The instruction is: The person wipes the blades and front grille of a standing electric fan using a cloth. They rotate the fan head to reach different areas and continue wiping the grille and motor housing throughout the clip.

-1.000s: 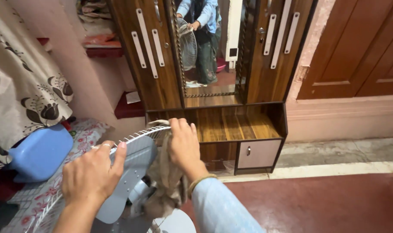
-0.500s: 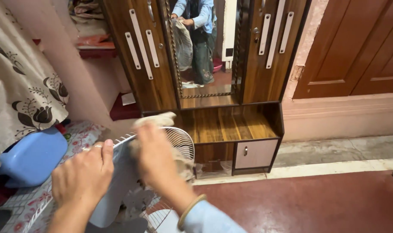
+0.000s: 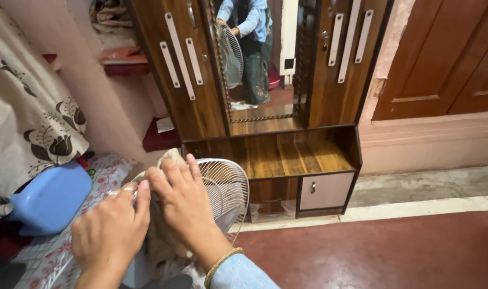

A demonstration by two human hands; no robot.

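A table fan with a white wire grille and pale blue blades stands low in front of me. My right hand presses a beige cloth against the top left of the grille, fingers spread over it. My left hand grips the grille's rim just left of the cloth, thumb side touching the right hand. The cloth hangs down between both hands. A gold bangle and a light blue sleeve show on my right wrist.
A wooden dressing unit with a mirror, shelf and small drawer stands just behind the fan. A blue plastic object lies on a floral cloth at left. A patterned curtain hangs at far left. Red floor spreads right.
My right hand has moved the cloth from the right side of the grille up over its top to the left, ending beside my left hand, which stayed on the rim.
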